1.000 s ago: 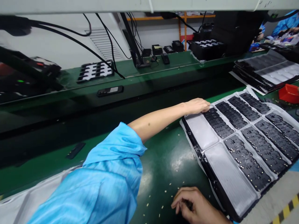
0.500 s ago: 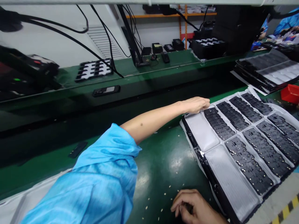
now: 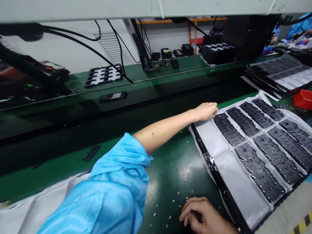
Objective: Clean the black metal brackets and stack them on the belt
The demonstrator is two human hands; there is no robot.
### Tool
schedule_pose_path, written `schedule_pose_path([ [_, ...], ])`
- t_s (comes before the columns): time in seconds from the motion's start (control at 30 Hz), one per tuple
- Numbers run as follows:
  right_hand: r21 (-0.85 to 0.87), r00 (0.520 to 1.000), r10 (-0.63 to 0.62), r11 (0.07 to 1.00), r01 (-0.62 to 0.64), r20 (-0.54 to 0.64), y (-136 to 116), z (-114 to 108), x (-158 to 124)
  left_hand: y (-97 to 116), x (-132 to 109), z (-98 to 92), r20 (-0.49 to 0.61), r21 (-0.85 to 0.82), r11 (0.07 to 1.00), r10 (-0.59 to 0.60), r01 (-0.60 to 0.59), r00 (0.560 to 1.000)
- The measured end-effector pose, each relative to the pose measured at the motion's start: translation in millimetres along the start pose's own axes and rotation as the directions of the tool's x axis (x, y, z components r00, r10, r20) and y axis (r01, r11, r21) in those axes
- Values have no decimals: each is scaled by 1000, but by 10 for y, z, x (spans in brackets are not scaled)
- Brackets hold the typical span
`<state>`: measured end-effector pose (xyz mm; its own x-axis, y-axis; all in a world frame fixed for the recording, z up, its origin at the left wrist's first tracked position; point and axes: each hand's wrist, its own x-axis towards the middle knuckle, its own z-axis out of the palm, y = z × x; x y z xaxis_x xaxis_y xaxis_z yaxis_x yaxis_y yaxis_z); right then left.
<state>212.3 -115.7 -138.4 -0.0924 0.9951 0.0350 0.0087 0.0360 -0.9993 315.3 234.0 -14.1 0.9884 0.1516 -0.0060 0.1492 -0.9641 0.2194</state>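
My left hand (image 3: 206,111), its sleeve blue and pushed up, is at the far left corner of a whitish, black-edged tray (image 3: 232,150). Its fingers are curled closed beside the tray's far rim; what they hold, if anything, is hidden. Overlapping flat black parts (image 3: 230,129) fill most compartments in two rows. The two left compartments show bare whitish lining. Below, near the tray's left edge, my right hand (image 3: 207,213) has curled fingers around a dark gap, and I cannot make out whether a part is inside.
Small pale scraps (image 3: 170,208) are scattered on the green bench. A black bar-shaped piece (image 3: 91,153) and a phone-like black object (image 3: 112,97) lie to the left. Stacked trays (image 3: 280,76) and a red bin (image 3: 303,99) are at right. Another whitish tray (image 3: 36,204) sits lower left.
The view has tilted up a little, showing more of the overhead beam. Both hands stay nearly in place, and the parts in the tray look the same.
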Motion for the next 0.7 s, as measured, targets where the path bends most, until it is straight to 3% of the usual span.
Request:
schedule_pose_path([
  [0.3, 4, 1000, 28, 1000, -28, 1, -63, -11, -8, 218, 90, 65, 33, 93, 992, -92, 89, 995],
  [0.5, 10, 998, 59, 998, -60, 13, -122, -43, 1, 201, 70, 70, 59, 88, 994, -76, 70, 995],
  [0.7, -7, 998, 60, 998, -60, 18, -164, -60, 11, 114, 50, -75, 38, 38, 997, -71, 69, 997],
])
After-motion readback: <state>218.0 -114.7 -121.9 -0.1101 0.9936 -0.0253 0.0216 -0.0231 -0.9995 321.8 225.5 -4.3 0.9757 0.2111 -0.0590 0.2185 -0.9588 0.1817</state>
